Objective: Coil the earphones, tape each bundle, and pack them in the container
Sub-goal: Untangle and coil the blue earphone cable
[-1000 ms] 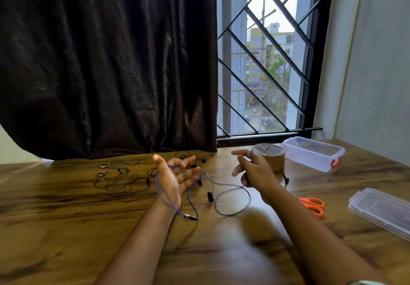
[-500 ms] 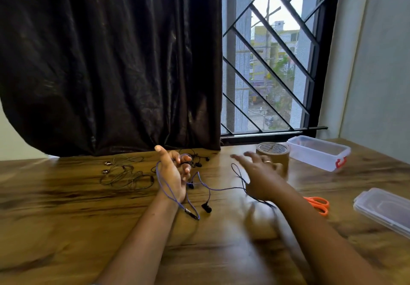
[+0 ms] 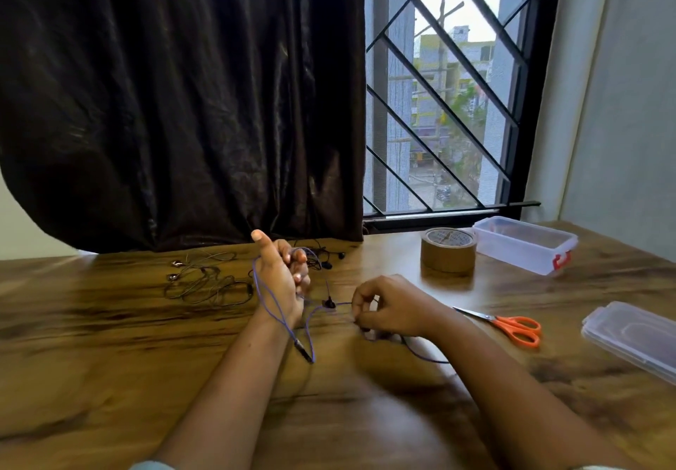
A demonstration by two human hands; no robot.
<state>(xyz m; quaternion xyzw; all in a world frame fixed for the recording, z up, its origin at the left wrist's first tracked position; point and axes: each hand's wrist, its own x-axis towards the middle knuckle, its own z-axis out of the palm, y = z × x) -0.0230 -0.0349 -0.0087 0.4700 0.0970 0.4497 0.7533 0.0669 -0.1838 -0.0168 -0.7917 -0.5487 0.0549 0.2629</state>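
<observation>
A purple earphone cable (image 3: 271,305) is looped round my left hand (image 3: 281,275), which is raised with the thumb up and the fingers curled over the loops. The jack end hangs below my left wrist. My right hand (image 3: 393,306) is low over the table to the right and pinches the same cable, which trails on under my right forearm. One black earbud (image 3: 329,303) lies between my hands. A brown tape roll (image 3: 448,250) stands at the back. The clear container (image 3: 525,243) with a red latch sits to the right of it.
A tangle of dark earphones (image 3: 208,281) lies left of my left hand, with more black earbuds (image 3: 331,261) behind it. Orange scissors (image 3: 508,325) lie right of my right hand. The clear lid (image 3: 633,338) rests at the right edge of the wooden table (image 3: 91,341).
My right hand has dropped from beside the tape roll towards me and closed on the cable. My left fingers have curled over the loops.
</observation>
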